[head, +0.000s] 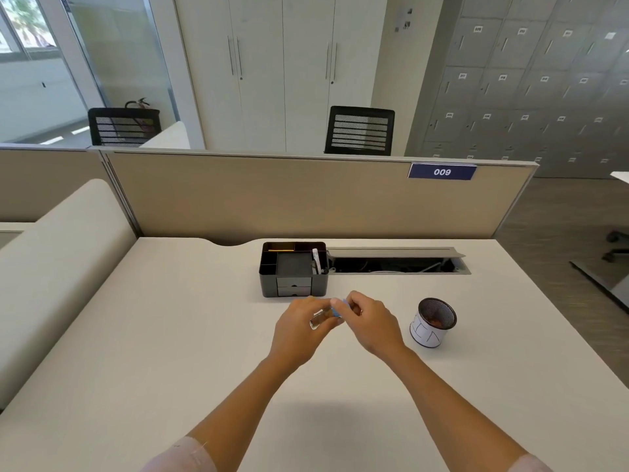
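Note:
Above the white desk (170, 335), my left hand (299, 332) grips a small clear glass bottle (320, 320), tilted with its base toward me. My right hand (371, 321) pinches the bottle's blue cap (337, 310) at its far end. Both hands meet just in front of a black desk organizer (293, 269) with small drawers and a few items standing in its compartments. What is inside the bottle cannot be made out.
A mesh pen cup (433, 322) with a white paper wrap stands to the right of my hands. An open cable tray slot (398, 264) runs behind it. A beige partition (306, 199) with a "009" label closes off the desk's back edge.

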Tool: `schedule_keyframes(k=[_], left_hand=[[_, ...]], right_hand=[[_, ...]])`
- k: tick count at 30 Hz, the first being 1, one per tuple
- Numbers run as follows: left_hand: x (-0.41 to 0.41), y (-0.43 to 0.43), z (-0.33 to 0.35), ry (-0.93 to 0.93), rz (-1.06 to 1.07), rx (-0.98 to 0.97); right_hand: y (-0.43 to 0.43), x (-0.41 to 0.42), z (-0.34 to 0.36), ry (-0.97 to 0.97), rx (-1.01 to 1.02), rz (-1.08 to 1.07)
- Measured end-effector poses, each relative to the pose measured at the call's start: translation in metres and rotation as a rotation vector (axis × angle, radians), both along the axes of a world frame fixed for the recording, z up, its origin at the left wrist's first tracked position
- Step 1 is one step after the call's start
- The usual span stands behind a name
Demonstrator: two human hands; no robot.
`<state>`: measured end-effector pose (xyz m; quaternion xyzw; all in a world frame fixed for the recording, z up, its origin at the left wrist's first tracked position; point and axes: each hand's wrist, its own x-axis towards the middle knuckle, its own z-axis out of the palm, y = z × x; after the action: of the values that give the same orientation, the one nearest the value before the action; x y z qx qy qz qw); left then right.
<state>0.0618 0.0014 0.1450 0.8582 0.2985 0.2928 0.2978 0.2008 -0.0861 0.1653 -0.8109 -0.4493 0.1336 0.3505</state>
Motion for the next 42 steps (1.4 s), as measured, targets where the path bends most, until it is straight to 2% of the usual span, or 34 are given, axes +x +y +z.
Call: schedule_keyframes(k=[7, 14, 18, 23, 30, 33, 38, 40, 42], left_hand=[[-0.004, -0.008, 0.008, 0.052, -0.059, -0.001], [0.003, -0.019, 0.007, 0.058, 0.077, -0.031], [0.013, -0.018, 0.012, 0.077, 0.175, -0.148], [0.013, -0.01, 0.017, 0.195, 0.123, -0.194], [0.009, -0.002, 0.033, 0.197, -0.04, -0.483], [0.005, 0.0, 0.036, 0.181, -0.149, -0.732], [0.004, 0.003, 0.034, 0.126, -0.172, -0.765], [0.006, 0.005, 0.032, 0.091, -0.14, -0.784], [0.006, 0.007, 0.029, 0.069, -0.083, -0.799]], right_hand=[[0.005, -0.006, -0.003, 0.014, 0.134, -0.051], [0.011, -0.017, 0.0, -0.016, 0.3, -0.107], [0.01, -0.019, 0.003, 0.003, 0.391, -0.057], [0.012, -0.017, 0.001, 0.05, 0.47, -0.001], [0.011, -0.016, 0.01, 0.034, 0.558, 0.082], [0.013, -0.013, 0.014, -0.093, 0.577, 0.162], [0.013, -0.003, 0.021, -0.274, 0.537, 0.199], [0.012, 0.001, 0.02, -0.26, 0.534, 0.155], [0.012, 0.004, 0.019, -0.167, 0.535, 0.097]])
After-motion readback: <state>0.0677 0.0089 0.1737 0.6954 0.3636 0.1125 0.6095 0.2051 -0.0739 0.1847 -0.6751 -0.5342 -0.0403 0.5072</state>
